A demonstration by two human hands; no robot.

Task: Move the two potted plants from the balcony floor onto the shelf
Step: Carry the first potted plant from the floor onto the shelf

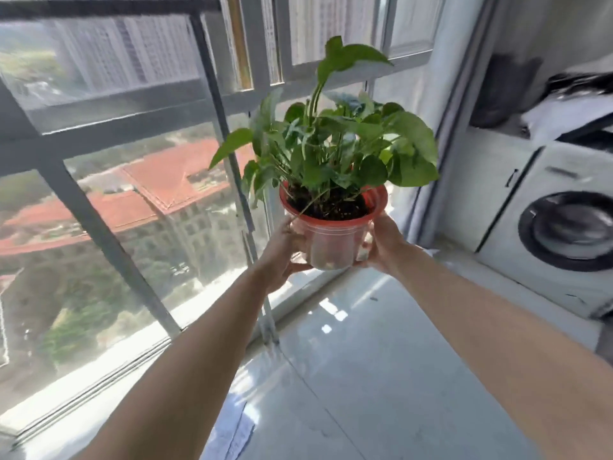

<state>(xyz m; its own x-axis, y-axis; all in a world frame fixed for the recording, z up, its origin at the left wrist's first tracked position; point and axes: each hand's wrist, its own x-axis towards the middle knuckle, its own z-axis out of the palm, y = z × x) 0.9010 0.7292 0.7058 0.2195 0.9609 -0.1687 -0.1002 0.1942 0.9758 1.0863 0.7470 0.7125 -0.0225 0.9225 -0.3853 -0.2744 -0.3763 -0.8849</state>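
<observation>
A leafy green potted plant in a clear tub with a red rim is held up in the air at chest height, above the balcony floor. My left hand grips the tub's left side and bottom. My right hand holds its right side. Both arms are stretched forward. The plant stands upright. No second potted plant and no shelf show in this view.
A glazed balcony wall with grey metal bars runs along the left and far side. A white washing machine sits in a cabinet at the right, with dark and white items on top. The tiled floor is glossy.
</observation>
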